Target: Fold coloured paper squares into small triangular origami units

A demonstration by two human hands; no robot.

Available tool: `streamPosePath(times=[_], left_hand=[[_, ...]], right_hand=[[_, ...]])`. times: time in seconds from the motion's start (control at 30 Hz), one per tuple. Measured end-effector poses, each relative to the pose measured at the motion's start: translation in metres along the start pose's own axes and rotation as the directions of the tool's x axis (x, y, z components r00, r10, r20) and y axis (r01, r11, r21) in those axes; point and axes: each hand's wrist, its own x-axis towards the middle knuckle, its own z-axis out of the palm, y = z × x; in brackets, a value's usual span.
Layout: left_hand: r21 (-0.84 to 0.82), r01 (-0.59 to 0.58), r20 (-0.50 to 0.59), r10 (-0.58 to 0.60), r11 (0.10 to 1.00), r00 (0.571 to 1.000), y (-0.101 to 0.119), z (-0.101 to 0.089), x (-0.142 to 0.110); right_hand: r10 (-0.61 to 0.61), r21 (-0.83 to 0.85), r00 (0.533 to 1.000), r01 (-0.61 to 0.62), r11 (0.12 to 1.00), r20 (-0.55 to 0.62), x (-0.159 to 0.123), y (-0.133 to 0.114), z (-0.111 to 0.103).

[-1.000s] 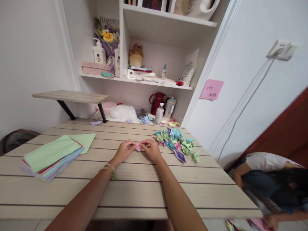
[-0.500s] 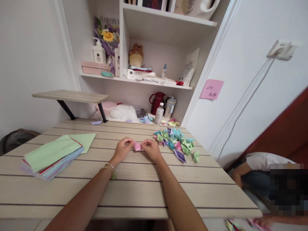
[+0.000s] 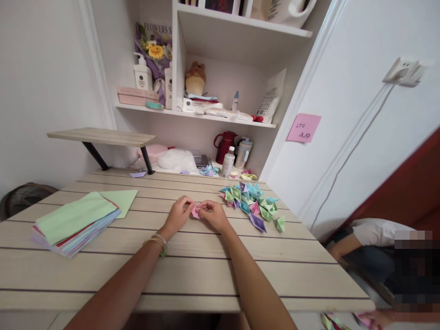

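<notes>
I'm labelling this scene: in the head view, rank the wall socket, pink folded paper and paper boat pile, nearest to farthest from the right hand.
1. Pink folded paper, touching the right hand.
2. Paper boat pile, to the hand's right.
3. Wall socket, far right, up high.

The pink piece (image 3: 195, 211) is matt paper, the tabletop (image 3: 192, 275) smooth, pale, wood-look planking.

- Tabletop (image 3: 192, 275): pale wood tone, crossed by dark stripes.
- Heap of folded paper (image 3: 250, 201): green, blue, purple and pink.
- Folded piece (image 3: 195, 212) left of the heap: pink.
- Paper stack (image 3: 77, 215) far left of the heap: light green on top, red, blue and lilac edges beneath.
- Jug (image 3: 225, 146) behind the heap: deep red.
- Wall note (image 3: 304, 127) right of the heap: pink, dark handwriting.
</notes>
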Motion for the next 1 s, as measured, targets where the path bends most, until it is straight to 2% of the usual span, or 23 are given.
streamPosePath(times=[0.23,0.47,0.6,0.7,0.77,0.87,1.0], left_hand=[[0.102,-0.013,-0.102,0.023,0.995,0.994,-0.005,0.001,0.0],[0.174,0.056,-0.189,-0.022,0.983,0.982,-0.001,0.003,-0.003],[0.147,0.089,-0.25,-0.05,0.985,0.967,-0.001,0.003,-0.003],[0.05,0.119,-0.26,-0.102,0.992,0.96,-0.003,0.003,-0.002],[-0.07,0.138,-0.201,-0.149,0.988,0.968,-0.003,0.004,-0.002],[-0.3,0.191,-0.018,-0.206,0.935,0.978,-0.001,0.006,-0.001],[-0.454,0.294,0.142,-0.258,0.841,0.956,0.001,0.007,0.0]], right_hand=[[0.016,-0.017,0.999,-0.017,1.0,-0.046,0.0,-0.001,0.005],[0.061,0.106,0.998,-0.061,0.992,0.001,-0.004,-0.002,0.02],[0.056,0.18,0.998,-0.051,0.982,-0.021,-0.005,-0.001,0.028],[0.096,0.27,0.995,-0.098,0.958,0.021,-0.006,0.002,0.031],[0.102,0.277,0.995,-0.104,0.955,0.022,-0.006,0.004,0.029],[0.095,0.212,0.995,-0.085,0.973,-0.036,-0.003,0.008,0.021],[0.055,0.099,0.996,-0.047,0.994,-0.076,-0.001,0.008,0.014]])
